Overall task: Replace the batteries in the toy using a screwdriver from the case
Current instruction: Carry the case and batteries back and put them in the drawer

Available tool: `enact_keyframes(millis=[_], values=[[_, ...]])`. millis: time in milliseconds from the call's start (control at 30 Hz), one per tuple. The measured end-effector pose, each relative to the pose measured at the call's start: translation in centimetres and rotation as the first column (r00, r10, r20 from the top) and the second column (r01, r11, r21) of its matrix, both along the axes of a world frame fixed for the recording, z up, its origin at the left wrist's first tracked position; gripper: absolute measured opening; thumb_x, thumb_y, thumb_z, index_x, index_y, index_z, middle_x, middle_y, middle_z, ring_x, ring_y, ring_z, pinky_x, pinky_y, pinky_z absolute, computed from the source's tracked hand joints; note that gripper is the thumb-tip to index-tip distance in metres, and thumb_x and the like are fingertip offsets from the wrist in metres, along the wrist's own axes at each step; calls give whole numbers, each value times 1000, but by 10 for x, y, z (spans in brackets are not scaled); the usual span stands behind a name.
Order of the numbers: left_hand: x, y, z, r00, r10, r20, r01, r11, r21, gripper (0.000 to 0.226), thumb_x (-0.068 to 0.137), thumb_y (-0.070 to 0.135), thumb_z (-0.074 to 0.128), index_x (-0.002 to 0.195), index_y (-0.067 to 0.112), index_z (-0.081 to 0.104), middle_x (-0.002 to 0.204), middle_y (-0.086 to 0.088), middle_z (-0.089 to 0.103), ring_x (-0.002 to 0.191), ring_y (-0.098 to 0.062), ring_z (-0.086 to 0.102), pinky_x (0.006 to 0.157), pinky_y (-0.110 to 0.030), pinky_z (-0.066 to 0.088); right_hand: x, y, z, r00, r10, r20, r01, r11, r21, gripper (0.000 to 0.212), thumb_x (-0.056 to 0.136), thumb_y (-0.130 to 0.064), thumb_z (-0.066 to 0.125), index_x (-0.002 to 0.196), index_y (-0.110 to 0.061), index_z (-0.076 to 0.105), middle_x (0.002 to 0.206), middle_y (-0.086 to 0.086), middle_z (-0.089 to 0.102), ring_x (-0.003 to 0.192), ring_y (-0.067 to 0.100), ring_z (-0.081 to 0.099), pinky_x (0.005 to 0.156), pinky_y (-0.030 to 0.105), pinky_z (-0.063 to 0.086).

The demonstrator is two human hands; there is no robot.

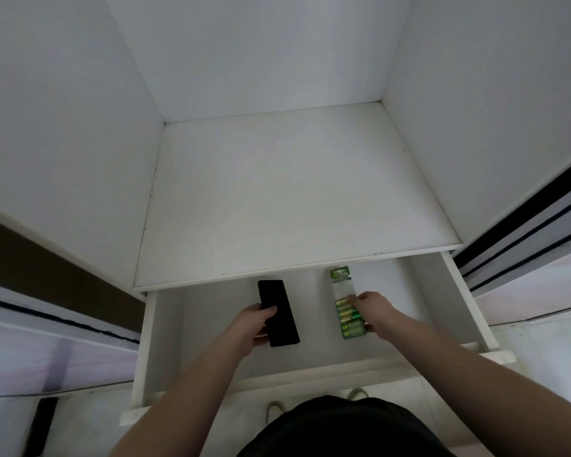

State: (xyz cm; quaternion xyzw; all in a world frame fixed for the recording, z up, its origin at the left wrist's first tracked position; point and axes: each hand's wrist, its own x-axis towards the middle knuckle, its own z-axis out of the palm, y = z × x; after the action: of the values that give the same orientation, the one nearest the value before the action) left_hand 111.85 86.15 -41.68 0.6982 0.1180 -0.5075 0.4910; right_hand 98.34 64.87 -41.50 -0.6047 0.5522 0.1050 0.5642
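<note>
White panels close me in on three sides: I am looking down into a wardrobe-like cabinet (277,61) with a bare white shelf (287,199) at twelve o'clock and, just below its front edge, a white drawer (149,341) pulled out toward me. Dark sliding-door tracks run off at three and nine o'clock, and pale floor shows past the drawer's corners. My dark clothing fills the view at six o'clock. Inside the drawer lie two things, well apart. At the left, a long black case (276,305) slants from eleven to five o'clock; my left hand (253,326) grasps its near half, thumb laid across the top. At the right, a green blister pack of batteries (343,311) lies lengthwise, its hang-tab end pointing to twelve o'clock; my right hand (371,310) pinches it from the three o'clock side, fingertips on the gold cells.
</note>
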Motion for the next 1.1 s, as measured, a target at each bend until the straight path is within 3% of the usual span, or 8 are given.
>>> enact_keyframes(millis=[67, 200, 333, 433, 567, 700, 900, 1100], values=[[5, -4, -10, 1000, -26, -13, 27, 1000, 14, 26, 95, 25, 61, 120, 17, 58, 106, -2, 67, 91, -18, 63, 69, -28, 50, 1, -5, -12, 997, 52, -55, -55, 997, -55, 28, 98, -30, 51, 90, -5, 59, 89, 14, 61, 78, 28, 60, 68, 35, 51], [9, -12, -33, 999, -38, 14, 37, 997, 71, 28, 95, 24, 61, 121, 16, 55, 110, -3, 65, 93, -18, 61, 70, -27, 51, 1, -9, -27, 980, 163, -111, -178, 975, -135, 33, 99, -32, 47, 97, -2, 62, 82, 10, 57, 73, 23, 54, 62, 29, 44], [7, -14, -55, 910, -243, 337, 157, 952, 261, 43, 96, 27, 58, 133, 5, 51, 123, -12, 62, 103, -26, 62, 79, -26, 50, -4, -8, -37, 952, 268, -151, -297, 926, -232, 32, 99, -35, 47, 106, -7, 61, 97, 9, 62, 84, 20, 53, 70, 25, 40], [3, -16, -59, 884, -224, 411, 106, 951, 290, 46, 93, 25, 63, 131, 4, 47, 123, -15, 60, 104, -29, 61, 79, -27, 48, -8, -10, -44, 950, 268, -160, -300, 925, -232, 35, 98, -34, 49, 113, -6, 62, 109, 13, 65, 93, 25, 59, 75, 29, 46], [3, -20, -64, 857, -262, 443, 103, 931, 352, 43, 93, 27, 63, 126, 2, 49, 118, -17, 63, 103, -31, 62, 75, -26, 45, -6, -14, -46, 923, 320, -213, -369, 894, -254, 34, 98, -37, 47, 99, -9, 67, 98, 12, 68, 98, 28, 63, 70, 24, 38], [4, -20, -66, 841, -271, 469, 79, 918, 388, 41, 94, 26, 61, 125, 0, 53, 120, -19, 64, 107, -32, 62, 81, -28, 46, 5, -15, -47, 921, 318, -225, -376, 876, -301, 39, 98, -37, 47, 107, -6, 68, 106, 13, 69, 98, 27, 63, 70, 22, 37], [12, -19, -68, 813, -344, 470, 128, 893, 432, 38, 96, 25, 58, 125, 1, 54, 121, -18, 63, 107, -31, 61, 75, -25, 43, 13, -16, -51, 910, 329, -251, -397, 865, -306, 32, 97, -35, 48, 88, -8, 62, 93, 13, 66, 95, 29, 63, 68, 25, 36], [14, -20, -72, 800, -374, 469, 152, 883, 444, 41, 95, 26, 58, 128, 2, 52, 125, -17, 60, 108, -30, 60, 79, -26, 45, 14, -13, -50, 896, 331, -297, -422, 843, -333, 28, 97, -30, 50, 105, -6, 61, 107, 11, 66, 100, 26, 61, 73, 25, 41]])
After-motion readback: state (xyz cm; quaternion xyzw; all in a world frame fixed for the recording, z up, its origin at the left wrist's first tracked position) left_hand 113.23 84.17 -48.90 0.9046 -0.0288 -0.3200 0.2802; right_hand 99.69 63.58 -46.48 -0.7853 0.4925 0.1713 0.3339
